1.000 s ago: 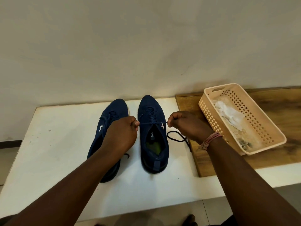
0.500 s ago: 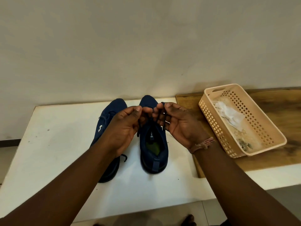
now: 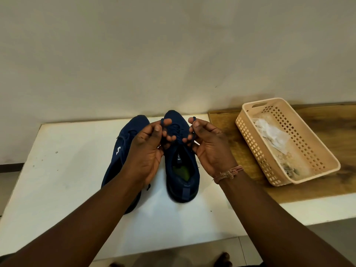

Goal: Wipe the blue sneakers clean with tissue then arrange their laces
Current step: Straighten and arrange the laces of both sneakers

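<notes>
A white bench (image 3: 57,180) stands against a plain pale wall (image 3: 173,45), with a wooden board (image 3: 327,132) on its right side. Two dark blue fabric sneakers (image 3: 181,182) lie side by side; the left one is partly hidden by the left hand (image 3: 148,153). Both the left hand and the right hand (image 3: 209,147) pinch loops of dark blue lace (image 3: 174,132). One beige perforated plastic basket (image 3: 316,157) holds crumpled white tissue (image 3: 269,132).

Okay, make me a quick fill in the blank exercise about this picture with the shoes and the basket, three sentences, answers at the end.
1. Both hands, left hand and right hand, hold the laces of the ____ sneaker of the pair.
2. The basket sits on a ____ board.
3. The left sneaker shows a small ____ logo on its side.

Missing words: right; wooden; white
</notes>
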